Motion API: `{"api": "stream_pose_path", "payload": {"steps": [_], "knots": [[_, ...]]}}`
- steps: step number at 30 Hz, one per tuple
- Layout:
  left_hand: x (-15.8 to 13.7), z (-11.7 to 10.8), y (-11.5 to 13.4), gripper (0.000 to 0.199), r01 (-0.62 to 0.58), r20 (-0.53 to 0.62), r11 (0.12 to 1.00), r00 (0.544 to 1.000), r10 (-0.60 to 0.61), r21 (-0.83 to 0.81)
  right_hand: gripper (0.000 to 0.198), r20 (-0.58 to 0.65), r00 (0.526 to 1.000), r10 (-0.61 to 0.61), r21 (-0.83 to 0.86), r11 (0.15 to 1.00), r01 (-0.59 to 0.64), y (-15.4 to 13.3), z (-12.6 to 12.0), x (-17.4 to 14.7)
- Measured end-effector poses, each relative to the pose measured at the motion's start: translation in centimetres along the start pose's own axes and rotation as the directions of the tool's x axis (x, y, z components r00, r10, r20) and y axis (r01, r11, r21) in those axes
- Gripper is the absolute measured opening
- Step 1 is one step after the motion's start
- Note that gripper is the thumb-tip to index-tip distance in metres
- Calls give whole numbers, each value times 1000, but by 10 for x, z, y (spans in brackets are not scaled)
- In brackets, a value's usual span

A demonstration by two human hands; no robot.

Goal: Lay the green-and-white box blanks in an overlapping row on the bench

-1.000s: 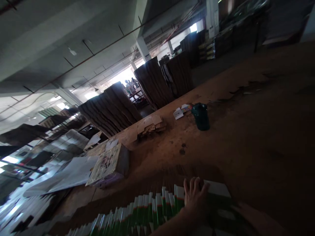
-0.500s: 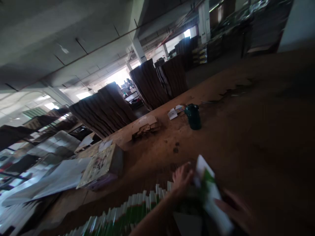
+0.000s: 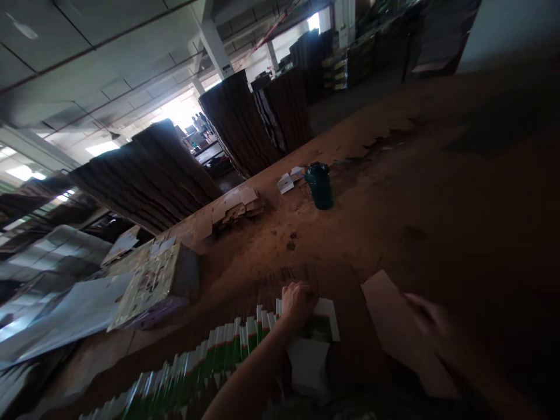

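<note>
Green-and-white folded cartons [image 3: 223, 351] stand packed in a row toward the near edge of the tabletop [image 3: 350, 233] in the head view. The left hand [image 3: 298, 300] lies curled at the row's end; whether it grips, I cannot tell. The right hand [image 3: 426, 315] is clamped on a brown card panel [image 3: 394, 321]. Both look light, stiffish, easily creased: best pinched by the edges.

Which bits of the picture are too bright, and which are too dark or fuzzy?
Head view: the bright patch at the back glares white; the table fades into shadow on the picture's right; the right hand looks dim and blurry, the left hand clearer.
</note>
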State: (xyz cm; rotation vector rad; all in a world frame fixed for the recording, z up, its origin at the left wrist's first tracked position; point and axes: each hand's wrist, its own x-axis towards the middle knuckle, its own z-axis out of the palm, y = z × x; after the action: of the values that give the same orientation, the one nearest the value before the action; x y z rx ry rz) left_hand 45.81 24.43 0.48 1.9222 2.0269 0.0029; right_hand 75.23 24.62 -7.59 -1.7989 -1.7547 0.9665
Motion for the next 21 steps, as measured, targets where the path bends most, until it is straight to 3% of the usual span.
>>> {"api": "stream_pose_path", "payload": {"steps": [5,9,14,18,21], "knots": [[0,-4,1,15,41,7,999,999,-41,-15,70,229,957,-177,126,980,151,-54,62,-27],[-3,5,0,16,55,-38,998,998,-55,-7,69,337,919,-207,118,977,177,-57,92,-48],[-5,9,-3,17,58,-52,998,997,-56,24,65,332,920,-210,91,978,190,-51,99,-50],[-9,10,-1,15,32,-32,998,999,-30,63,63,251,942,-222,-85,964,250,-55,110,-51],[-13,13,2,45,-64,-18,994,998,66,87,59,185,948,-260,-238,924,300,-58,108,-47]]}}
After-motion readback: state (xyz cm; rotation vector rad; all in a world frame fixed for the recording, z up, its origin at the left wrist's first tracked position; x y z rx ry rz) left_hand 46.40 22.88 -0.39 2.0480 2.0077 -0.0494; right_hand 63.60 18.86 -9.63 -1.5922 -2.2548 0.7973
